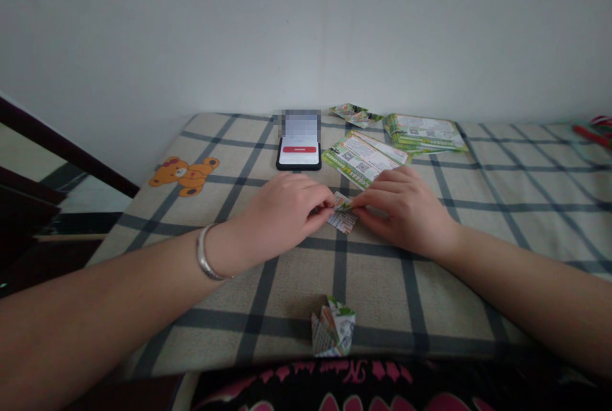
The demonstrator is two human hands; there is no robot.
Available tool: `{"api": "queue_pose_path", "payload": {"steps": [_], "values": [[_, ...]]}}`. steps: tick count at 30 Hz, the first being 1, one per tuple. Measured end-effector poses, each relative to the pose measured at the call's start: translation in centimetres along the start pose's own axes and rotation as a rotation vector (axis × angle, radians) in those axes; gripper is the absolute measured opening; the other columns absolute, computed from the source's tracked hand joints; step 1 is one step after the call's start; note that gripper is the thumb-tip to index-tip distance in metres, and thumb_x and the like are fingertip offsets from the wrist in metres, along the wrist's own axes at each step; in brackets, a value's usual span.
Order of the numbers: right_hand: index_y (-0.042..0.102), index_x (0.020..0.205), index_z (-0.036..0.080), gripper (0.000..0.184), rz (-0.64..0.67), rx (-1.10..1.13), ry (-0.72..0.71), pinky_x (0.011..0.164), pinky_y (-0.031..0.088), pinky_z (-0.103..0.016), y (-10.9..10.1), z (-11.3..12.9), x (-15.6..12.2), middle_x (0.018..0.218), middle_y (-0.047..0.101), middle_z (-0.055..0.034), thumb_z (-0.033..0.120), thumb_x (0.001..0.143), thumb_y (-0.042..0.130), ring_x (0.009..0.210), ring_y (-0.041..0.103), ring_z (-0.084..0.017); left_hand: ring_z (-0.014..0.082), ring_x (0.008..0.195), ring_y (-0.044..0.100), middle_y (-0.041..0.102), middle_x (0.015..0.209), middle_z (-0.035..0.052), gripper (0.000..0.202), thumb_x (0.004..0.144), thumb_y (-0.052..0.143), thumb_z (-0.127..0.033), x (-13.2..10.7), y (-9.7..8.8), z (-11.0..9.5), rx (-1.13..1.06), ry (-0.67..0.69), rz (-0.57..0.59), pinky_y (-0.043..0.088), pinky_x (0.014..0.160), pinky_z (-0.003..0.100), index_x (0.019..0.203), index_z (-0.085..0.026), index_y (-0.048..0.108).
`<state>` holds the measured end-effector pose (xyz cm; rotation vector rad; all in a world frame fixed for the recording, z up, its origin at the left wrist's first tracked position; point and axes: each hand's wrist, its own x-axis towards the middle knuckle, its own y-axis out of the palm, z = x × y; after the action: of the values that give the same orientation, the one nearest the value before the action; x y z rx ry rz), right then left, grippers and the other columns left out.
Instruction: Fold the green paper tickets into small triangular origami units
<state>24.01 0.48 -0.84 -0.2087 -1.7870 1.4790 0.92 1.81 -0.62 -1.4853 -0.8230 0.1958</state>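
In the head view, the left hand (291, 212) and right hand (411, 212) pinch opposite edges of a small printed paper (343, 223) over the counter (382, 290), fingers (326, 197) closed on it, seemingly to steady it; the phone (299, 157) beyond faces the person, presumably for easy viewing.

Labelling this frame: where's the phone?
In the head view, the phone is just left of centre, beyond the left hand and left of the loose leaflets.
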Motion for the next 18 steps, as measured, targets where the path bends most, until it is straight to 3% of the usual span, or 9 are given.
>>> {"api": "queue_pose_path", "payload": {"steps": [7,14,18], "values": [[0.07,0.089,0.022,0.013,0.045,0.173,0.082,0.076,0.038,-0.033,-0.34,-0.27,0.11,0.077,0.068,-0.0011,0.029,0.087,0.06,0.077,0.058,-0.018,0.0182,0.075,0.056,0.063,0.074,0.0014,0.019,0.091,0.057,-0.03,-0.08,-0.64,-0.42,0.163,0.037,0.057,0.041,0.068,0.032,0.078,-0.019,0.065],[0.069,0.073,0.021,0.022,0.065,0.029,0.029,0.071,0.037,-0.034,-0.63,-0.58,-0.05,0.071,0.066,-0.0033,0.034,0.087,0.058,0.077,0.055,-0.02,0.0172,0.075,0.055,0.063,0.074,0.0024,0.021,0.09,0.057,-0.028,-0.31,-0.81,-0.71,0.24,0.069,0.032,0.04,0.068,0.032,0.075,-0.017,0.066],[0.066,0.068,0.02,0.022,0.073,0.012,0.068,0.069,0.037,-0.033,-0.5,-0.43,0.1,0.067,0.064,-0.0027,0.03,0.086,0.058,0.073,0.054,-0.019,0.0179,0.072,0.054,0.063,0.07,0.0024,0.025,0.09,0.056,-0.031,-0.29,-0.79,-0.7,0.287,0.044,0.021,0.038,0.064,0.032,0.073,-0.017,0.066]]}}
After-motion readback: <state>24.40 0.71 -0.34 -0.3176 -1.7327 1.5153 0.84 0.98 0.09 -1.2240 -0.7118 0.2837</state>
